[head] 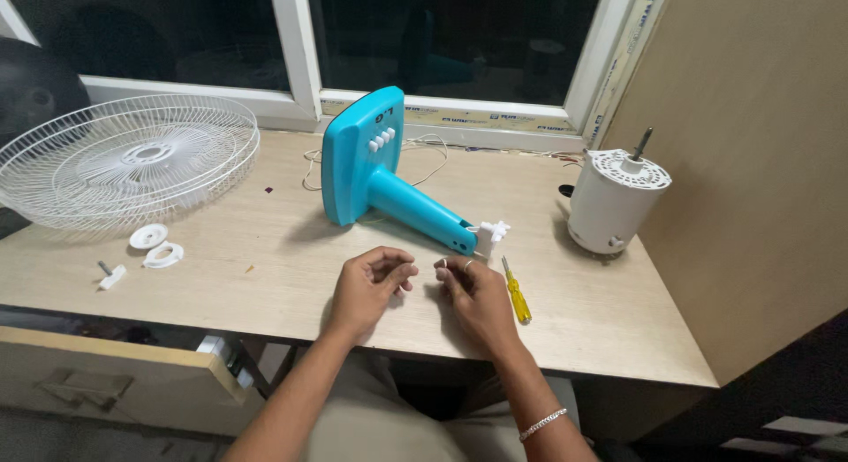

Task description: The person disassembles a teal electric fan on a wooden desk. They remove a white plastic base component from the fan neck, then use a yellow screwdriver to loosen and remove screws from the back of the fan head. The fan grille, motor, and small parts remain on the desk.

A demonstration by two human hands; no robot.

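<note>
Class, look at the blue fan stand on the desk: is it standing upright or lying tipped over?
Tipped over. The blue fan stand lies on the desk, its flat base on edge and its neck stretched along the desktop.

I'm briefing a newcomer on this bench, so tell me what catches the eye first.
The turquoise fan base lies on its side mid-table, its neck pointing toward the right hand. A white wire fan guard sits flat at the far left, and a white motor stands upright at the right. The left hand and right hand rest close together near a yellow screwdriver.
</note>
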